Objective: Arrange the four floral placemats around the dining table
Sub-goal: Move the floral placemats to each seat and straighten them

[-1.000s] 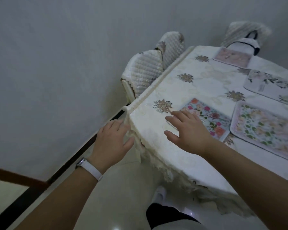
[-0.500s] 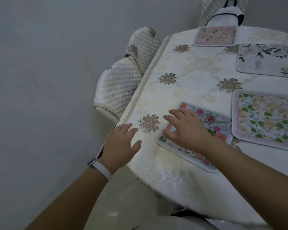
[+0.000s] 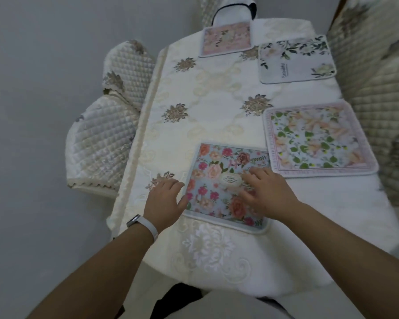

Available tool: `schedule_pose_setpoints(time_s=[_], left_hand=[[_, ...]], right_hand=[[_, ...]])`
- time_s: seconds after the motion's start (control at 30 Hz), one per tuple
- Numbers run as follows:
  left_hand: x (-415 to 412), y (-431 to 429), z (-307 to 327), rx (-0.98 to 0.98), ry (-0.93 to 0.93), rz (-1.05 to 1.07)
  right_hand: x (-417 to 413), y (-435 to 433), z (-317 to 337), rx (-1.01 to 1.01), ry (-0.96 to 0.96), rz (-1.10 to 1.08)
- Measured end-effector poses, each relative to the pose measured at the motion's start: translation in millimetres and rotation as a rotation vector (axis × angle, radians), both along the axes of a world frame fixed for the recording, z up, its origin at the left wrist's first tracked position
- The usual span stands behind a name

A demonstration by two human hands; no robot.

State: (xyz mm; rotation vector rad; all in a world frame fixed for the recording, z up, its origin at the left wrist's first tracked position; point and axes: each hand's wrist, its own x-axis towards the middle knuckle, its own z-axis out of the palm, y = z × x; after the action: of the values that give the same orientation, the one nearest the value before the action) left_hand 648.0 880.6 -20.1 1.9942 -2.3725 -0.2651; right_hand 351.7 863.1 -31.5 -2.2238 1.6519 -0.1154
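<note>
Several floral placemats lie on a cream embroidered tablecloth point(image 3: 207, 93). Nearest me is a pale blue mat with pink and peach roses point(image 3: 217, 178). My left hand point(image 3: 165, 201) rests flat at its left edge, thumb touching the mat, fingers apart. My right hand point(image 3: 266, 193) lies palm down on its right half, fingers spread. To the right sits a mat with green leaves and peach flowers point(image 3: 316, 139). Farther back are a white mat with dark leaves point(image 3: 295, 58) and a pink mat point(image 3: 226, 39) at the far end.
Two quilted cream chairs point(image 3: 101, 143) stand against the table's left side and another quilted chair point(image 3: 376, 84) on the right. A further chair back with a dark strap point(image 3: 233, 8) is at the far end. A grey wall runs along the left.
The view has swung round to the table's near end. My left hand moved from the table corner to the blue mat's left edge; my right hand slid onto its right half.
</note>
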Motion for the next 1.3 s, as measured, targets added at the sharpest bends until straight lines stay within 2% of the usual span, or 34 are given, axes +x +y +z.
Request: schedule_pose_setpoints(time_s=[0.2, 0.37, 0.57, 0.83, 0.9, 1.1, 1.3], left_hand=[[1.7, -8.1, -42.3, 0.109, 0.034, 0.053], [1.5, -17.6, -56.1, 0.291, 0.172, 0.189], [3.0, -25.5, -68.6, 0.343, 0.285, 0.257], [4.5, -39.5, -72.4, 0.389, 0.508, 0.537], [6.9, -39.7, -74.8, 0.416, 0.512, 0.545], [11.9, -35.3, -82.8, 0.406, 0.351, 0.511], [11.5, -35.3, -82.2, 0.401, 0.544, 0.628]], right_hand=[[-21.0, 16.3, -35.9, 0.190, -0.026, -0.163], [-14.0, 27.0, -53.5, 0.387, -0.286, -0.392], [0.7, 23.5, -61.1, 0.341, -0.480, -0.659], [5.1, 12.7, -58.8, 0.398, -0.851, -1.047], [5.6, 14.4, -59.8, 0.424, -0.863, -1.050], [19.0, 23.9, -65.7, 0.407, -0.849, -1.051], [21.9, 28.9, -66.1, 0.420, -0.825, -1.056]])
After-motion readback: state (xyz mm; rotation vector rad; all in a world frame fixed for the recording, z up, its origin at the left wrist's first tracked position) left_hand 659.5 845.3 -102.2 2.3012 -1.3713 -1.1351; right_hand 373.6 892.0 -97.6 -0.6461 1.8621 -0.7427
